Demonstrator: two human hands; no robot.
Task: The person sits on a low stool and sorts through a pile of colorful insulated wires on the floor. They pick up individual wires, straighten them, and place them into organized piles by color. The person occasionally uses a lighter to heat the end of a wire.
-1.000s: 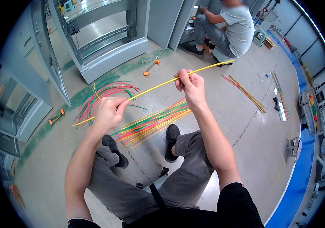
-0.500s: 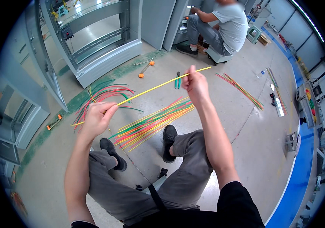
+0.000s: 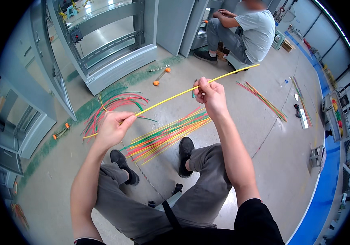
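Observation:
A thin yellow wire (image 3: 167,100) stretches between my two hands, slanting up to the right above the floor. My left hand (image 3: 117,127) pinches it between thumb and fingers, and a short tail pokes out on that hand's left. Farther along, my right hand (image 3: 209,96) grips the wire with thumb and forefinger, leaving a long end free beyond it. Below lies a bundle of straight red, green and yellow wires (image 3: 169,134). Curved red and green wires (image 3: 120,101) lie beyond my left hand. Green-handled pliers (image 3: 194,93) are mostly hidden behind my right hand.
Open grey metal cabinets (image 3: 120,67) stand ahead and left. A co-worker (image 3: 252,32) sits low beside one. More wires (image 3: 263,101) lie at right, near a white strip (image 3: 304,118). Orange-ended parts (image 3: 162,76) lie on the floor by the cabinet.
More of the yellow wire now sticks out past my right hand, its free end farther right. My right hand now covers most of the pliers. The whole view has shifted slightly.

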